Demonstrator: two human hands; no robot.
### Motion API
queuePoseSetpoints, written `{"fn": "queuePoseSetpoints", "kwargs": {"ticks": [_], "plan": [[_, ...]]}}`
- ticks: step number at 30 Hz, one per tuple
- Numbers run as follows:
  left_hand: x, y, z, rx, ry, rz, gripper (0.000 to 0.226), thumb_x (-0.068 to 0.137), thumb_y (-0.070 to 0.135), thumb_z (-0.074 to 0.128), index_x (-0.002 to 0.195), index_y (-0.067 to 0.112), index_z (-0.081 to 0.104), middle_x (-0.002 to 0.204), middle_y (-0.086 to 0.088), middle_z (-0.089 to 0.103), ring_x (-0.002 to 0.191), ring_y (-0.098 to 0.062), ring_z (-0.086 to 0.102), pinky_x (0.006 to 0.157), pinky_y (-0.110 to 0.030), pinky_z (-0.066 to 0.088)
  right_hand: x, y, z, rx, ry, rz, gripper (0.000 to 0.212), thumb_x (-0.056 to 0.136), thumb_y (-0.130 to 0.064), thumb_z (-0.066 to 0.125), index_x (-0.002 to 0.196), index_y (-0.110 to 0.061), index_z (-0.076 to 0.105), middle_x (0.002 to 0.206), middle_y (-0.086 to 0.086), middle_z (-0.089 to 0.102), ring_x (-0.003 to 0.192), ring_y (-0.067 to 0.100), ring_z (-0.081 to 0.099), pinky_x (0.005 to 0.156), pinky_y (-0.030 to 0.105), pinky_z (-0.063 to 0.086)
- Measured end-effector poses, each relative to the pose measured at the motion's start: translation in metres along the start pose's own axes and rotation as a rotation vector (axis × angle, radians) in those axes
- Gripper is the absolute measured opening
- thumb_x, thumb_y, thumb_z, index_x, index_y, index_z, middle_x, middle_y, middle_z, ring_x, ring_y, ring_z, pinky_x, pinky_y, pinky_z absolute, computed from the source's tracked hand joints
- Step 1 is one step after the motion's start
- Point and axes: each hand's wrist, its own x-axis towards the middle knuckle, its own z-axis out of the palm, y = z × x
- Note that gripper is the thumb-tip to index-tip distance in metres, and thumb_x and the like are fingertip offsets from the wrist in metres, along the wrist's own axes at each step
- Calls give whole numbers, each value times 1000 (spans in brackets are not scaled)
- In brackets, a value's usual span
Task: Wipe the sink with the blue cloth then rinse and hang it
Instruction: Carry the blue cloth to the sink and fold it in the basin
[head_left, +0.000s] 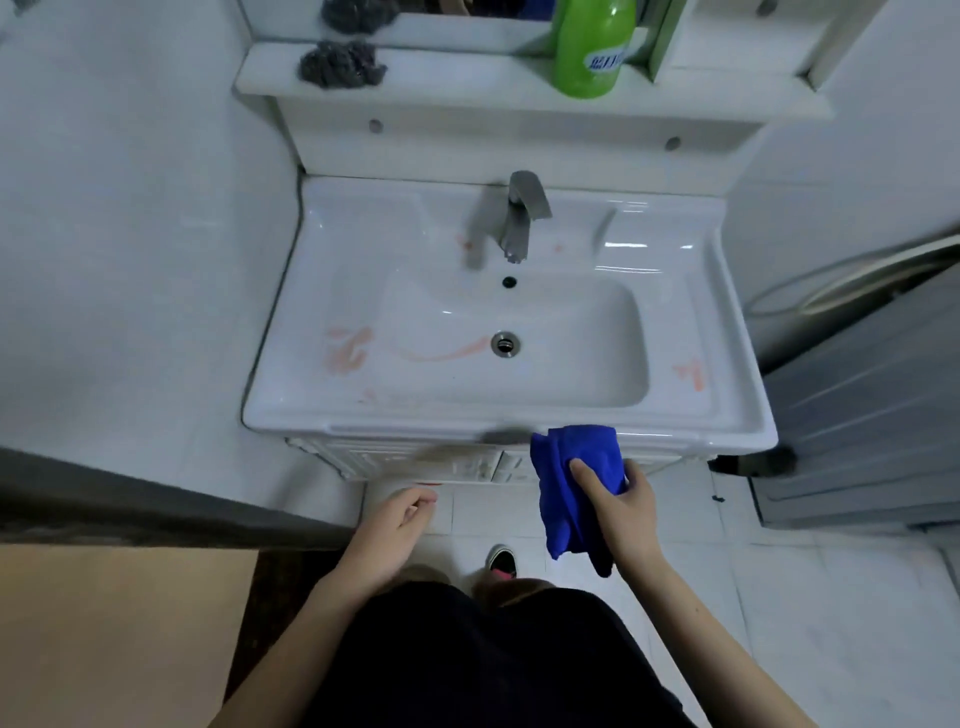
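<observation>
The blue cloth (571, 488) hangs bunched in the right hand (621, 512), just below the front rim of the sink (395, 415), toward the rim's right half. Its upper folds rise at 12 o'clock from the hand to the rim's edge, whether touching it or not cannot be told, and the rest drapes down at 7 o'clock from the hand over the tiled floor (779, 597). The hand pinches the cloth, with the thumb pressed across the front of the fabric and the fingers wrapped behind it, mostly hidden. The left hand (395, 525) hangs at 9 o'clock from the cloth, well apart from it, loosely curled with thumb and fingertips close together and nothing in it, touching nothing. In the basin, orange-pink smears lie at 9 o'clock from the drain (505, 344), with more on the left deck and a smaller mark on the right deck. The faucet (522, 215) stands at 12 o'clock from the drain. On the shelf (467, 83) above sit a green bottle (589, 49) at the right and a dark scouring pad (342, 63) at the left.
</observation>
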Motion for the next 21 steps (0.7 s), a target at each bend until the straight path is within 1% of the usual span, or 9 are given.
{"fn": "queuePoseSetpoints", "kwargs": {"ticks": [2, 5, 7, 9, 11, 15, 17, 19, 21], "plan": [[18, 18, -1, -19, 10, 4, 15, 99, 20, 55, 101, 31, 64, 98, 11, 68, 90, 8, 58, 75, -1, 38, 23, -17, -1, 6, -20, -15, 31, 79, -33, 80, 89, -12, 60, 77, 1, 67, 56, 3, 61, 48, 14, 46], [45, 34, -7, -42, 39, 7, 17, 98, 18, 58, 96, 33, 64, 96, 11, 70, 86, 11, 59, 75, -3, 39, 50, -31, 3, 11, -20, -16, 31, 81, -32, 79, 88, -11, 58, 75, 0, 65, 53, 0, 58, 48, 13, 45], [63, 40, -11, -56, 36, 11, 18, 98, 15, 58, 95, 32, 65, 96, 15, 70, 89, 15, 60, 76, -2, 38, 65, -33, 9, 13, -20, 5, 30, 81, -31, 79, 89, -11, 58, 76, 1, 65, 52, 0, 57, 48, 13, 45], [82, 44, -15, -71, 19, 11, 19, 98, 16, 58, 94, 33, 66, 98, 15, 70, 95, 12, 60, 81, -6, 40, 79, -32, 17, 17, -13, 33, 30, 81, -30, 79, 89, -10, 59, 77, 2, 65, 52, 1, 58, 48, 13, 46], [104, 48, -21, -52, -3, 16, 20, 98, 18, 58, 92, 36, 65, 98, 18, 70, 95, 10, 61, 80, -5, 41, 91, -33, 26, 14, 2, 55, 30, 81, -30, 79, 89, -9, 58, 75, 3, 64, 51, 2, 57, 48, 13, 46], [157, 58, -42, 16, -55, 36, 13, 97, 18, 58, 97, 28, 66, 101, 10, 69, 96, -7, 63, 79, -4, 39, 116, -44, 49, 22, 64, 97, 31, 80, -33, 79, 88, -11, 59, 76, 2, 65, 58, 8, 59, 54, 21, 48], [184, 64, -56, 47, -64, 52, 11, 97, 20, 59, 98, 26, 68, 102, 9, 70, 96, -8, 64, 78, -2, 38, 130, -54, 61, 30, 94, 117, 31, 80, -35, 79, 88, -13, 59, 77, 0, 66, 61, 10, 61, 57, 23, 47], [210, 73, -70, 53, -72, 68, 10, 97, 22, 59, 97, 25, 69, 102, 10, 70, 96, -8, 64, 79, -4, 40, 146, -64, 73, 22, 110, 122, 31, 79, -37, 78, 88, -14, 59, 77, -1, 65, 56, 3, 59, 54, 19, 46], [235, 81, -81, 57, -82, 84, 11, 97, 24, 57, 99, 25, 69, 102, 10, 70, 97, -9, 65, 83, -13, 44, 161, -75, 84, 23, 112, 109, 31, 79, -35, 78, 88, -13, 58, 76, -1, 64, 53, -1, 57, 50, 14, 45]]}}
